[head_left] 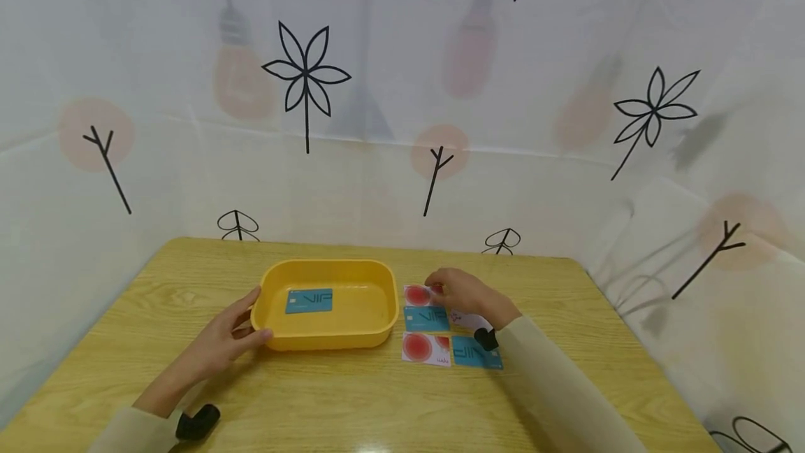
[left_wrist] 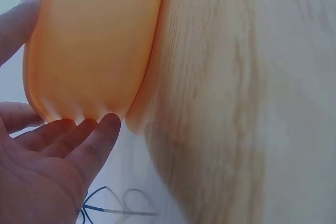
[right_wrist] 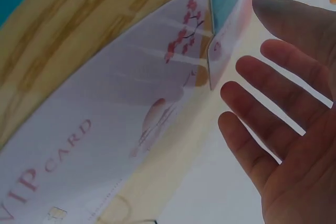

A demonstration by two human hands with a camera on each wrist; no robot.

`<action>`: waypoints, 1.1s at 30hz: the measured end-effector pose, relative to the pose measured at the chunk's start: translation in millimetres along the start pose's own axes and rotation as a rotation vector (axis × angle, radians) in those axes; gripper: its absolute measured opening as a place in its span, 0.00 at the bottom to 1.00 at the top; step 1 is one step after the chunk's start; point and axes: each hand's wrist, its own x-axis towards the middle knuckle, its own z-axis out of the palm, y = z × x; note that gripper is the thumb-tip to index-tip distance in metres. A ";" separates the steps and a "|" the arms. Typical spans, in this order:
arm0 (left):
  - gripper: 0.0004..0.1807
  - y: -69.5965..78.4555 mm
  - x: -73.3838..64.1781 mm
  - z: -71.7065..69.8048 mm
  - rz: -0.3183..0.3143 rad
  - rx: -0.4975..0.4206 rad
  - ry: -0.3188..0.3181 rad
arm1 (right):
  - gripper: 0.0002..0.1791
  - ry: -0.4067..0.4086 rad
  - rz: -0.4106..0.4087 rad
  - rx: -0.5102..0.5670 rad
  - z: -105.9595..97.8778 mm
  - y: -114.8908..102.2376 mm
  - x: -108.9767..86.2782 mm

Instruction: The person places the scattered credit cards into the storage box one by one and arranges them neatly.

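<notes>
A yellow plastic basin (head_left: 327,341) stands on the table with one teal VIP card (head_left: 309,301) lying inside it. My left hand (head_left: 229,334) holds the basin's left end, its fingertips against the outer wall (left_wrist: 84,51) and the thumb at another side. To the basin's right my right hand (head_left: 468,293) hovers over several cards. Its fingers are loosely extended in the right wrist view, with nothing between them. Nearest to it are a red-circle card (head_left: 418,295), a teal VIP card (head_left: 428,318) and a white VIP card with blossoms (right_wrist: 105,114), partly hidden from the head view.
Closer to me lie another red-circle card (head_left: 418,348) and an upside-down teal card (head_left: 468,354). All rest on a wood-grain table (head_left: 352,404). A pale patterned curtain (head_left: 377,180) hangs behind and beside it. Each wrist wears a black device (head_left: 198,423).
</notes>
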 end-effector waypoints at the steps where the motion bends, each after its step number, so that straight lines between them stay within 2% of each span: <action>1: 0.46 0.0 0.2 -0.2 0.000 0.004 0.000 | 0.17 -0.003 -0.006 0.000 0.9 0.9 0.6; 10: 0.46 1.2 -0.2 -0.9 -0.013 0.003 0.005 | 0.18 -0.005 -0.039 -0.026 3.0 3.1 2.3; 22: 0.46 0.4 0.4 -0.3 -0.008 0.008 0.007 | 0.24 0.003 0.015 -0.014 2.1 6.8 11.3; 33: 0.46 0.6 -0.1 0.3 -0.014 -0.010 0.000 | 0.19 -0.071 0.007 0.005 -0.1 12.5 25.1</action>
